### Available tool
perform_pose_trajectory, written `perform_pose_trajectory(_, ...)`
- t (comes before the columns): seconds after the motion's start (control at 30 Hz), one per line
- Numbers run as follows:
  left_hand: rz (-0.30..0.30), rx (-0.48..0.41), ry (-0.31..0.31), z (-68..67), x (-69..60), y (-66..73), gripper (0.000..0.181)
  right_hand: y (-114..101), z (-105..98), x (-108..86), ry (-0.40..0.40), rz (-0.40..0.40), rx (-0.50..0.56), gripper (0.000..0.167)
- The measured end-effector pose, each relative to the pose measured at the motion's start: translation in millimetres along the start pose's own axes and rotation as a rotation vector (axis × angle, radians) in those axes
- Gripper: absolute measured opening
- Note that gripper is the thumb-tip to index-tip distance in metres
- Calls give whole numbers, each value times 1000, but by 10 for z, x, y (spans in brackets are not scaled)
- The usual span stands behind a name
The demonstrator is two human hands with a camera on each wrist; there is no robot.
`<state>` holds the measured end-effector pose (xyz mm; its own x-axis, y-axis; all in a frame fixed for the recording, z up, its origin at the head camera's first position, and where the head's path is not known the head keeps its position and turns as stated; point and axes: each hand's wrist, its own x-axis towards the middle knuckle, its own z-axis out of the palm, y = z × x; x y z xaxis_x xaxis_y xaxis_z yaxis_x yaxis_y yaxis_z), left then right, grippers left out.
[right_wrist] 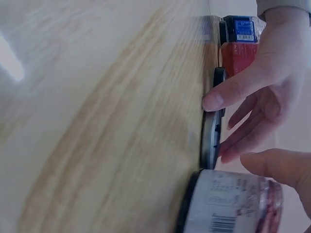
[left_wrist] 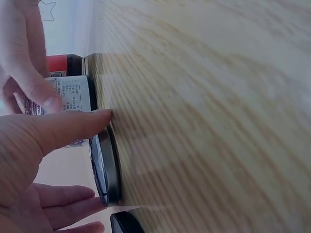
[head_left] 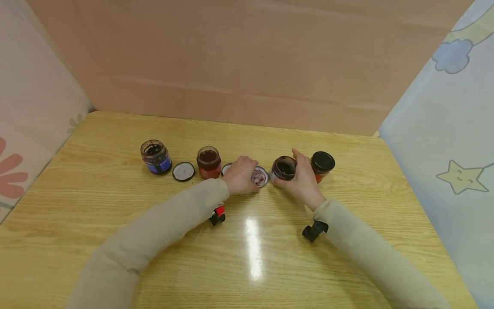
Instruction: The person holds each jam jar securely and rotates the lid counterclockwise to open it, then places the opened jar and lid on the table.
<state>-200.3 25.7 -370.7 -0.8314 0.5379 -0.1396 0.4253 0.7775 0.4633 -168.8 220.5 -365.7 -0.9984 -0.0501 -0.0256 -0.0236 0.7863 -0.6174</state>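
My left hand [head_left: 241,176] holds a round jar lid [head_left: 259,177] by its edge, thumb on the near side and fingers on the far side. Inside up, the smeared lid lies on the table. Just right of it stands an uncapped glass jar [head_left: 284,168] with dark contents, its pale label [right_wrist: 221,201] showing in the right wrist view. Around this jar curve the thumb and fingers of my right hand [head_left: 302,180]. A second lid [head_left: 225,169] is partly hidden behind my left hand.
To the left stand an open jar with a red label [head_left: 209,163] and one with a blue label [head_left: 156,157]; a loose lid [head_left: 183,171] lies between them. A black-topped jar [head_left: 322,165] stands close to the right hand. A brown panel [head_left: 239,64] rises behind the table.
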Motion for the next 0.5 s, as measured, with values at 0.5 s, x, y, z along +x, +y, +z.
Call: perform_pose_trajectory(0.5,20,-58,40,-68,-199,57,89,-17,-125,-110,139,-216,59,88)
